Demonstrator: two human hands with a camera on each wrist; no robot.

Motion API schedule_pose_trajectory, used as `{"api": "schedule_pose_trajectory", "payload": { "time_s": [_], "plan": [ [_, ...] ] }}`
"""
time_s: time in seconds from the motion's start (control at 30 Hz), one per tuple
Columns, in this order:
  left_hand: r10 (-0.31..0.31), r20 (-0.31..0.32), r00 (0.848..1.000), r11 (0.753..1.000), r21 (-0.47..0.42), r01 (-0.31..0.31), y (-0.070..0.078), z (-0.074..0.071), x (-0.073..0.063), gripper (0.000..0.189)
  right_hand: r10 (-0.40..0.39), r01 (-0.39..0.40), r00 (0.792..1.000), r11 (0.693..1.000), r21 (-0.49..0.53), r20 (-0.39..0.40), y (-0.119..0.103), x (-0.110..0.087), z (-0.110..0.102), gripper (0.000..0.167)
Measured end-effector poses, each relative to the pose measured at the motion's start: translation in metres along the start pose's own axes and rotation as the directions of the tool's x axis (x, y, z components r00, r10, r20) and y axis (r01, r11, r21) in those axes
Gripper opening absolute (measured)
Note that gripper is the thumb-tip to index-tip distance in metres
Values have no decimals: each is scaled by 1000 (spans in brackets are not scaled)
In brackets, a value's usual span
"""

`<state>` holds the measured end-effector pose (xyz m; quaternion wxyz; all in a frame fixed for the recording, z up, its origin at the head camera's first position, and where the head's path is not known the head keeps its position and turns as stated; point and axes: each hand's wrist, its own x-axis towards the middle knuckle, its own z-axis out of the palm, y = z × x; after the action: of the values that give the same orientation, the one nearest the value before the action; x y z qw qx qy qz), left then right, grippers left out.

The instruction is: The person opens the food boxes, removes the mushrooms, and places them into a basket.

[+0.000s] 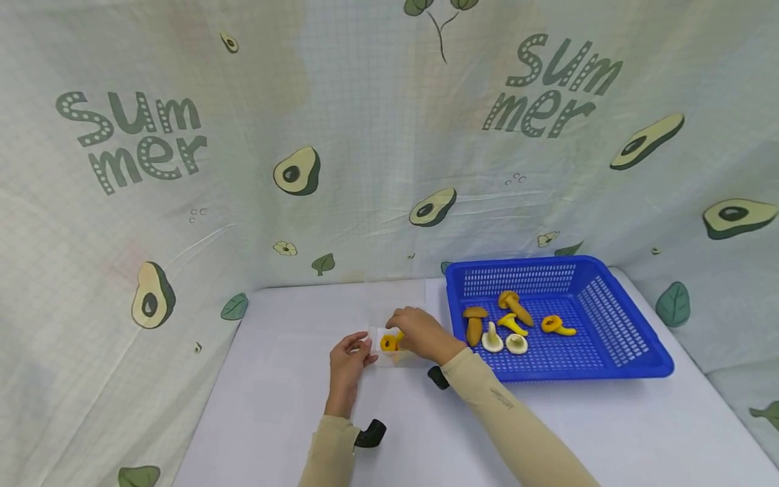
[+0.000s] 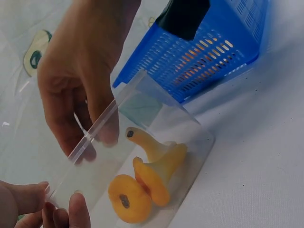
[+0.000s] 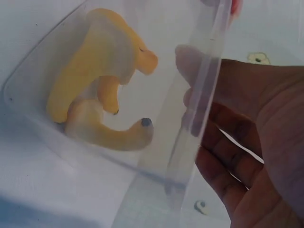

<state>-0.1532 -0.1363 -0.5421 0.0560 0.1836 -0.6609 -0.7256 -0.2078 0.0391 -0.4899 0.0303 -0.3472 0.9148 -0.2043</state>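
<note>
A clear plastic box (image 2: 197,130) stands on the white table, with a few yellow model mushrooms (image 2: 129,198) lying in it. My left hand (image 1: 348,365) pinches the box's near-left rim between thumb and fingers. From the other side my right hand (image 1: 422,333) reaches over the rim. Its fingertips dip into the box above the mushrooms, and in the left wrist view nothing is between them. Seen from the right wrist, the mushrooms (image 3: 80,71) lie apart from the right fingers, which show partly through the cloudy wall.
Right of the box stands a blue plastic basket (image 1: 633,368). Several model mushrooms lie in it: brown ones (image 1: 475,328), white ones (image 1: 491,338) and yellow ones (image 1: 512,323). A white curtain (image 1: 365,101) printed with avocados hangs behind the table. Each wrist carries a black mount (image 1: 371,434).
</note>
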Motion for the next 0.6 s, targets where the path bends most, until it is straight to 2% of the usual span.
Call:
{"api": "schedule_pose_trajectory", "payload": {
  "time_s": [0.2,0.37,0.6],
  "plan": [
    [1,6,1000,1000,-11,-1,1,0,0,30,-2,3,998,1000,-22,56,-1,13,7,36],
    [4,9,1000,1000,-9,-4,-1,-1,-1,30,9,-7,996,1000,-20,89,-1,21,14,28],
    [10,10,1000,1000,-14,-9,-2,0,-1,28,20,-17,995,999,-32,100,0,26,20,25]
  ]
}}
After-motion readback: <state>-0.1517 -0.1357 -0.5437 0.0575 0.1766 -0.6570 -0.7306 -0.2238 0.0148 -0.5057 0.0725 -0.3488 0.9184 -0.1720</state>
